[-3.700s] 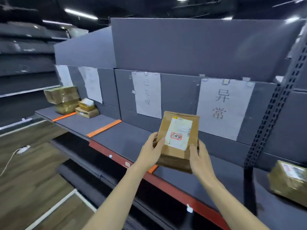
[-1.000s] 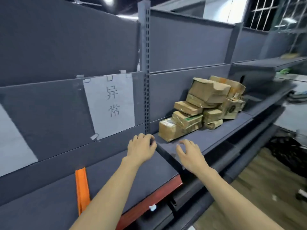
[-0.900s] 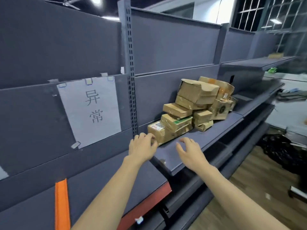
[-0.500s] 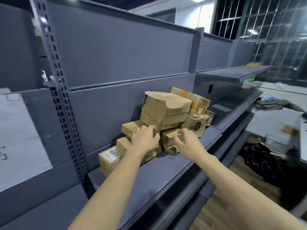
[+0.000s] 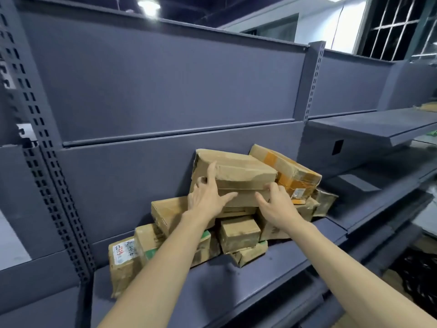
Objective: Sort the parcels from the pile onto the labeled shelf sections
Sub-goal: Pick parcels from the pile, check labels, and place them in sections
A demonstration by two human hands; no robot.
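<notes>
A dark grey shelf (image 5: 260, 287) is seen bearing a pile of taped brown parcels (image 5: 238, 233) against its back panel. The top parcel (image 5: 236, 171), a dented carton, is touched at its front by the left hand (image 5: 208, 197), fingers spread and nearly straight, and by the right hand (image 5: 276, 204), fingers loosely curved at its lower edge. A white label (image 5: 124, 250) with red handwriting, not legible, is borne by the lowest left parcel.
</notes>
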